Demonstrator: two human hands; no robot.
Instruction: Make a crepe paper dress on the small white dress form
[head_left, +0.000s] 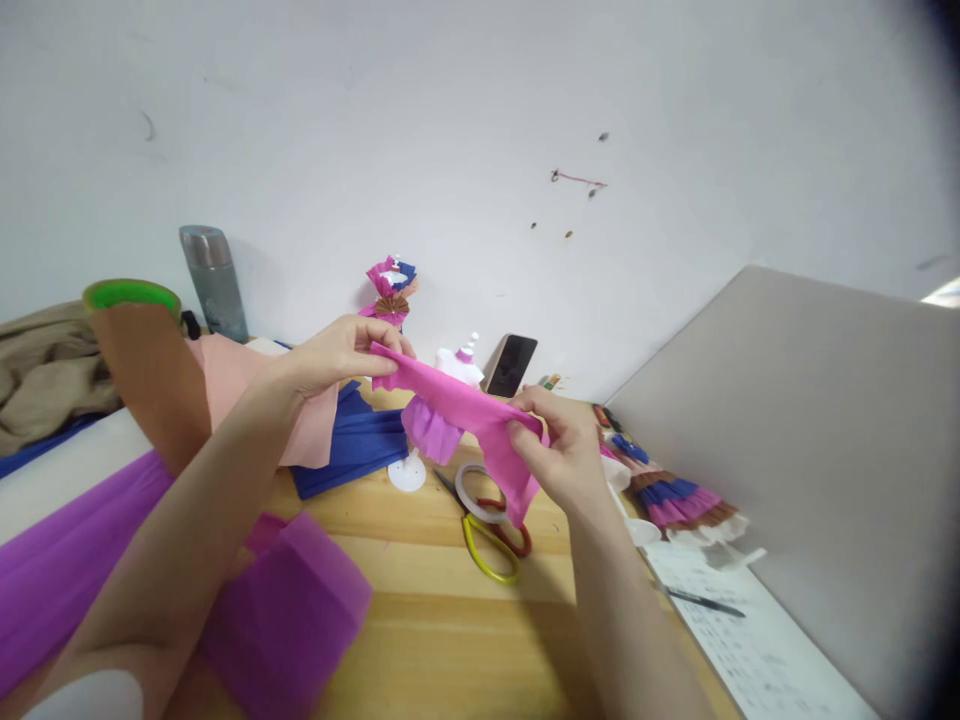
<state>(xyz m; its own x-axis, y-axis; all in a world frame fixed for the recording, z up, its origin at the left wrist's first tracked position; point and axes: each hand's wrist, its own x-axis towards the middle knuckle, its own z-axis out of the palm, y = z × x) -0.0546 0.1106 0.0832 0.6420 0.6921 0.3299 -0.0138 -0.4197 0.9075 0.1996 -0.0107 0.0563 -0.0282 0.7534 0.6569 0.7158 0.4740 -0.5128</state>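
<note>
A strip of pink crepe paper (450, 395) is stretched between my two hands above the table. My left hand (349, 352) pinches its left end, and my right hand (559, 435) pinches the right end, where a wider flap hangs down. Behind the strip stands a small white dress-form mannequin (456, 366) with a pink neck band and a purple ruffled skirt (433, 430); the strip hides part of its body. Below lie scissors (491, 560) with one yellow and one red handle, and a roll of white tape (461, 490) resting across them.
Purple (292, 620), blue (352, 440), peach (315, 425) and brown (154, 375) paper sheets lie on the left. A bottle (214, 285), a decorated figure (391, 290) and a phone (513, 365) stand by the wall. At right are a ruffled dress (686, 505), a pen (705, 602) and written paper (757, 640).
</note>
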